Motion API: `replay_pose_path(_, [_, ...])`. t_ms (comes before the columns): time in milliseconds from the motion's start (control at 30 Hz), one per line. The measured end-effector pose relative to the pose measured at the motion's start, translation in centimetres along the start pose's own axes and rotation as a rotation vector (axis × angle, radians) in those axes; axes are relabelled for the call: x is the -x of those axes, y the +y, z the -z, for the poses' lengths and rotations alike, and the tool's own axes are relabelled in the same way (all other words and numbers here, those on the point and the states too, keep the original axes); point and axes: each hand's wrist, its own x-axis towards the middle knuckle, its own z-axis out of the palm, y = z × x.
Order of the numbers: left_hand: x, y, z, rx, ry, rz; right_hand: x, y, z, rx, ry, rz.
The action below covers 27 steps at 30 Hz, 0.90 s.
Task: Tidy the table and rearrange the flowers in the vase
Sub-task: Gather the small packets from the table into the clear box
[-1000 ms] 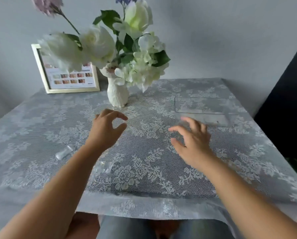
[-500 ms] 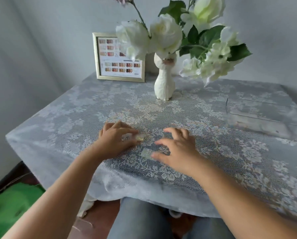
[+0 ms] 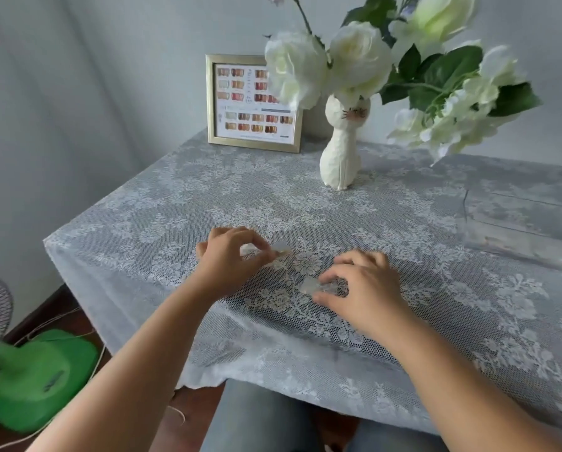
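Note:
A white cat-shaped vase (image 3: pixel 341 151) stands at the back of the lace-covered table (image 3: pixel 162 223), holding white flowers (image 3: pixel 358 57) with green leaves. My left hand (image 3: pixel 230 262) rests near the front edge, its fingertips pinching a small clear plastic piece (image 3: pixel 281 247). My right hand (image 3: pixel 364 288) lies just to the right, thumb and fingers closed on a second clear plastic piece (image 3: pixel 310 285) against the cloth.
A gold-framed colour chart (image 3: pixel 253 102) leans against the wall behind the vase. A clear flat tray (image 3: pixel 521 223) sits at the right of the table. A green fan base (image 3: pixel 35 376) stands on the floor at left.
The view swung left as both hands dropped from mid-air to the cloth. Each hand closed its fingers on a clear plastic piece; the pieces have shifted slightly since half a second ago.

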Motion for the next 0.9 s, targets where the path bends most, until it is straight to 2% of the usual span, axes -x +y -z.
replay_pose_path(233, [0.4, -1.8, 1.7, -0.096, 0.017, 0.109, -0.1, -0.9, -0.5, -0.151, 0.007, -0.001])
replay_pose_path(433, [0.2, -2.3, 1.8, -0.159, -0.070, 0.176, 0.3, -1.0, 0.1, -0.231, 0.023, -0.007])
replay_pose_path(600, [-0.5, -1.7, 1.7, -0.083, -0.113, 0.122, 0.7, -0.6, 0.8, -0.246, 0.068, -0.015])
replay_pose_path(900, [-0.5, 0.8, 1.7, 0.073, -0.031, 0.056, 1.7, 1.5, 2.3, -0.316, 0.134, -0.040])
